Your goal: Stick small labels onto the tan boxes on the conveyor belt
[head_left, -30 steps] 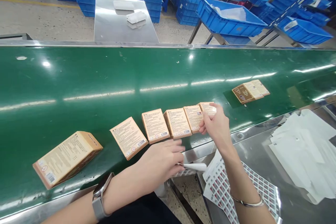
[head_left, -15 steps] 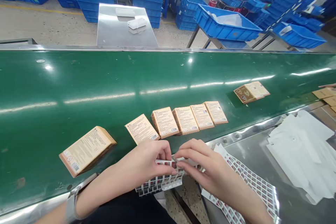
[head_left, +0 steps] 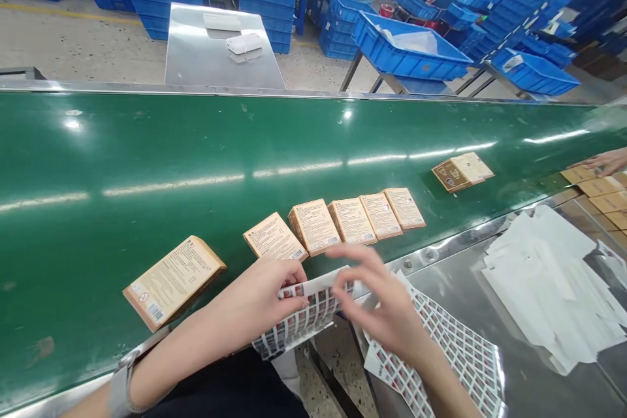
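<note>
Here, in the head view, the left hand point(head_left: 259, 297) pinches a thin, floppy sticker sheet point(head_left: 304, 313) at its top edge, just before the green conveyor belt point(head_left: 147, 144). The right hand point(head_left: 379, 304), blurred with fingers spread, touches the sheet's edge; it likely handles light and bends easily.

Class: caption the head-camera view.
Two hands, left hand and right hand, hold a red-and-white sticker sheet beside tan boxes.

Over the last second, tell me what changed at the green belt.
The right hand left the end box of the row of tan cardboard boxes and came back to the curled sheet of red-and-white stickers, which the left hand holds by its edge. A co-worker's hand appeared at far right. The boxes drifted slightly along the belt; the row stayed in order.
</note>
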The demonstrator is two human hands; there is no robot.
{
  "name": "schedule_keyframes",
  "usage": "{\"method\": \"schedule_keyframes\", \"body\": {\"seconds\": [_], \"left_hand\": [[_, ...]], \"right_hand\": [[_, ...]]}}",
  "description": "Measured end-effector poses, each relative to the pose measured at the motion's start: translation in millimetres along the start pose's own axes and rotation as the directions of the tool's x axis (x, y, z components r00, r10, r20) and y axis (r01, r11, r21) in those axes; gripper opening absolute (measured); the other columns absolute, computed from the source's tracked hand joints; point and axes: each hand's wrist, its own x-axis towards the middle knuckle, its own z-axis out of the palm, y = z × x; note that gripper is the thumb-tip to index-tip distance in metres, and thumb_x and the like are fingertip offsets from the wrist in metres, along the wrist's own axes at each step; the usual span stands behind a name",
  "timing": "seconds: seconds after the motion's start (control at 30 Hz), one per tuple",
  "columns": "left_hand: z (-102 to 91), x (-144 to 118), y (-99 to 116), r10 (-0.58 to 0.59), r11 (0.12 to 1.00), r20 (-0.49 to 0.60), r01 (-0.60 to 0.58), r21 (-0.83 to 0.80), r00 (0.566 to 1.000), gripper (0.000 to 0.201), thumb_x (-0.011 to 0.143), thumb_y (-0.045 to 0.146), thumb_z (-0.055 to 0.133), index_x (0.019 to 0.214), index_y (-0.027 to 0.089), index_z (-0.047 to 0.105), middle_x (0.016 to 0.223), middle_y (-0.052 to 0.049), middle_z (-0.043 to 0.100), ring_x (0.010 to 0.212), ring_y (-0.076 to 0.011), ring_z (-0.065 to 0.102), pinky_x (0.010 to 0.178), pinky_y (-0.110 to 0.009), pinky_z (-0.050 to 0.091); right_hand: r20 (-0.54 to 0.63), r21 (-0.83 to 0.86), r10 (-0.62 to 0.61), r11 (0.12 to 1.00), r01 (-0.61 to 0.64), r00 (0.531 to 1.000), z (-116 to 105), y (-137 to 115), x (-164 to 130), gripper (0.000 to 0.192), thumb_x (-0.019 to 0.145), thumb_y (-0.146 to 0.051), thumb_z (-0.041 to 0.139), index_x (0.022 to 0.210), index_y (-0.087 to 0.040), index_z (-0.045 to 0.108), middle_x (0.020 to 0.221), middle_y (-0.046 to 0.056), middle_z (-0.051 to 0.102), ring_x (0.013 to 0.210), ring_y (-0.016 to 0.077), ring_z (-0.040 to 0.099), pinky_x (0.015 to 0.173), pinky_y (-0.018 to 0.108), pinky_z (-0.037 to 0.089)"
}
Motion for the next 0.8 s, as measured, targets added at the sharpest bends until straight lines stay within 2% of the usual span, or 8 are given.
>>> {"method": "schedule_keyframes", "body": {"seconds": [0.03, 0.07, 0.13, 0.2, 0.23, 0.37, 0.63, 0.8], "left_hand": [[0.7, 1.2, -1.2, 0.016, 0.999, -0.014, -0.016, 0.039, 1.000, 0.007, 0.086, 0.028, 0.062, 0.084, 0.021, 0.064, 0.087, -0.001, 0.070, 0.086, -0.0211, 0.066, 0.068, -0.027, 0.045], [2.0, 2.2, -2.2, 0.044, 0.997, -0.022, -0.043, 0.068, 0.999, 0.007, 0.086, 0.026, 0.061, 0.083, 0.021, 0.064, 0.098, -0.003, 0.072, 0.094, -0.0221, 0.066, 0.072, -0.028, 0.046], [5.9, 3.8, -3.1, 0.104, 0.989, -0.017, -0.102, 0.106, 0.994, 0.005, 0.086, 0.021, 0.061, 0.082, 0.021, 0.063, 0.128, -0.006, 0.065, 0.106, -0.0235, 0.066, 0.080, -0.029, 0.048], [10.8, 5.1, -2.5, 0.114, 0.982, 0.026, -0.117, 0.147, 0.993, 0.008, 0.085, 0.015, 0.060, 0.080, 0.020, 0.062, 0.149, -0.007, 0.051, 0.104, -0.0237, 0.068, 0.078, -0.030, 0.050], [13.2, 5.7, -1.8, 0.105, 0.980, 0.052, -0.112, 0.167, 0.993, 0.009, 0.085, 0.013, 0.059, 0.080, 0.020, 0.061, 0.153, -0.008, 0.046, 0.097, -0.0228, 0.070, 0.074, -0.030, 0.050], [19.0, 9.8, 1.4, 0.119, 0.971, 0.075, -0.132, 0.197, 0.990, 0.011, 0.085, 0.013, 0.055, 0.078, 0.020, 0.060, 0.156, -0.009, 0.042, 0.070, -0.0169, 0.069, 0.062, -0.029, 0.047], [25.6, 27.3, 4.3, 0.150, 0.970, 0.078, -0.162, 0.182, 0.986, 0.011, 0.084, 0.013, 0.056, 0.077, 0.020, 0.059, 0.154, -0.008, 0.046, 0.084, -0.0222, 0.072, 0.069, -0.031, 0.049], [27.9, 32.9, 4.3, 0.163, 0.972, 0.082, -0.174, 0.157, 0.983, 0.012, 0.085, 0.015, 0.055, 0.074, 0.020, 0.057, 0.154, -0.007, 0.046, 0.077, -0.0192, 0.071, 0.064, -0.029, 0.047]], "right_hand": [[-0.029, 0.064, 0.130, 0.990, -0.128, 0.991, -8.8, 14.1, 5.1, 0.010, 0.093, -0.025, 0.059, 0.085, -0.023, 0.063, 0.124, 0.009, 0.064, 0.118, 0.0253, 0.060, 0.094, 0.042, 0.051], [-0.067, 0.135, 0.277, 0.954, -0.266, 0.959, -18.2, 30.3, 11.1, 0.013, 0.092, -0.032, 0.062, 0.083, -0.023, 0.064, 0.121, 0.009, 0.065, 0.112, 0.0247, 0.062, 0.089, 0.039, 0.052], [-0.072, 0.343, 0.577, 0.780, -0.523, 0.813, -35.5, 65.1, 23.7, 0.022, 0.088, -0.043, 0.066, 0.084, -0.022, 0.064, 0.094, 0.004, 0.068, 0.081, 0.0179, 0.066, 0.070, 0.030, 0.054], [0.039, 0.508, 0.723, 0.581, -0.636, 0.690, -46.6, 96.2, 34.6, 0.035, 0.077, -0.053, 0.075, 0.079, -0.020, 0.061, 0.069, -0.002, 0.061, 0.054, 0.0113, 0.057, 0.049, 0.024, 0.046], [0.082, 0.539, 0.747, 0.524, -0.660, 0.660, -49.3, 108.2, 38.6, 0.040, 0.072, -0.055, 0.079, 0.076, -0.019, 0.060, 0.063, -0.003, 0.058, 0.047, 0.0093, 0.051, 0.043, 0.022, 0.042], [0.126, 0.545, 0.761, 0.483, -0.685, 0.636, -48.2, 130.3, 44.0, 0.048, 0.060, -0.055, 0.086, 0.074, -0.016, 0.062, 0.057, -0.003, 0.057, 0.041, 0.0078, 0.048, 0.037, 0.021, 0.038], [0.027, 0.519, 0.781, 0.523, -0.677, 0.624, -47.8, 142.3, 40.9, 0.046, 0.062, -0.055, 0.084, 0.075, -0.016, 0.063, 0.052, -0.004, 0.056, 0.036, 0.0070, 0.045, 0.033, 0.021, 0.037], [-0.067, 0.456, 0.791, 0.566, -0.687, 0.608, -51.2, 149.1, 40.5, 0.047, 0.064, -0.051, 0.083, 0.084, -0.019, 0.056, 0.048, -0.005, 0.058, 0.035, 0.0098, 0.049, 0.033, 0.020, 0.038]]}}
